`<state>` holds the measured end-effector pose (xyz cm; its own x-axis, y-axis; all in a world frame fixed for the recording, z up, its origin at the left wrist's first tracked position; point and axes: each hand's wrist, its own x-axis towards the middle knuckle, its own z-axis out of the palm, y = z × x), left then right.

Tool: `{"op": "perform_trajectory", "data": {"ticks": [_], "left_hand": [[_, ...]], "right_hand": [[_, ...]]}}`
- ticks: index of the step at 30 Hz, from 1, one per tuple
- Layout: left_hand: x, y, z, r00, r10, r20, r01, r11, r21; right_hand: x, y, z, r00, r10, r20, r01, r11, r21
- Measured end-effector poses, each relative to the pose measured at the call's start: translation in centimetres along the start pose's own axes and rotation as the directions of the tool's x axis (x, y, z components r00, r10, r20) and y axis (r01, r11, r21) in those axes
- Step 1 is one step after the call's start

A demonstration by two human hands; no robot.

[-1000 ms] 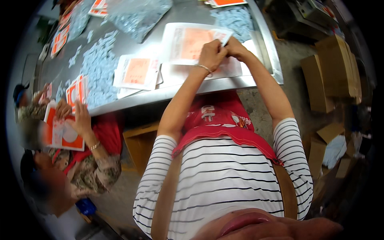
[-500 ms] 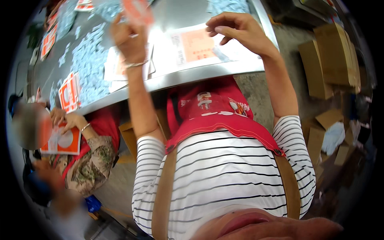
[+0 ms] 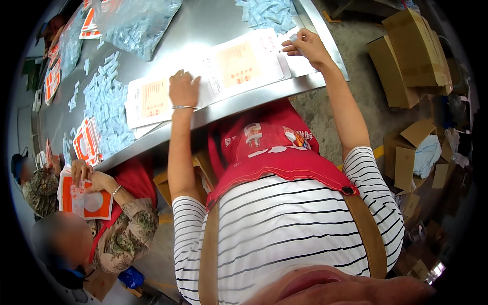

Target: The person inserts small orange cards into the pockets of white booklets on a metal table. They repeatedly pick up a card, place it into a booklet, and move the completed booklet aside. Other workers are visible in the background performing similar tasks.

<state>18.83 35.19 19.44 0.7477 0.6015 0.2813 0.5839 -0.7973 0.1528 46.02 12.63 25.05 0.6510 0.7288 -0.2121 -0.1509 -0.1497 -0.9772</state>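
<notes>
My left hand (image 3: 184, 92) rests palm down with fingers extended at the right edge of a stack of flat white-and-orange pouches (image 3: 147, 101). Just right of it, more pouches (image 3: 239, 63) lie back side up along the table's near edge. Past their right end my right hand (image 3: 309, 50) is raised slightly, thumb and fingertips pinched on what looks like a small light-blue sachet (image 3: 293, 37). Most of that sachet is covered by the fingers.
Loose blue sachets lie in a heap (image 3: 107, 96) at left and a pile (image 3: 267, 15) at the far right. A clear bag of sachets (image 3: 140, 30) sits behind. At left, a co-worker's hands (image 3: 86, 178) hold an orange pouch (image 3: 96, 203). Cardboard boxes (image 3: 406, 61) stand right.
My left hand, earlier raised with a blurred orange pouch, has come down onto the pouches. My right hand has moved right, its fingers now pinched. The view has shifted slightly.
</notes>
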Motion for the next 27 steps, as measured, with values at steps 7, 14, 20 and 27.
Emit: {"op": "perform_trajectory", "data": {"ticks": [7, 14, 20, 27], "left_hand": [[3.8, 14.9, 2.1, 0.966, 0.062, 0.249, 0.104, 0.794, -0.6], [4.8, 16.4, 3.3, 0.876, 0.057, 0.479, 0.201, 0.86, -0.469], [3.5, 11.3, 7.1, 0.877, 0.119, 0.465, 0.349, 0.507, -0.788], [5.6, 13.4, 4.7, 0.861, 0.131, 0.491, 0.446, 0.269, -0.854]], "right_hand": [[0.5, 2.3, 1.3, 0.974, 0.165, 0.155, -0.147, 0.982, -0.121], [1.0, 3.6, 1.7, 0.976, 0.053, 0.213, -0.016, 0.985, -0.172], [1.7, 4.9, 3.7, 0.968, 0.172, 0.184, -0.099, 0.932, -0.349], [2.6, 4.9, 5.3, 0.996, 0.005, 0.088, 0.021, 0.955, -0.295]]}}
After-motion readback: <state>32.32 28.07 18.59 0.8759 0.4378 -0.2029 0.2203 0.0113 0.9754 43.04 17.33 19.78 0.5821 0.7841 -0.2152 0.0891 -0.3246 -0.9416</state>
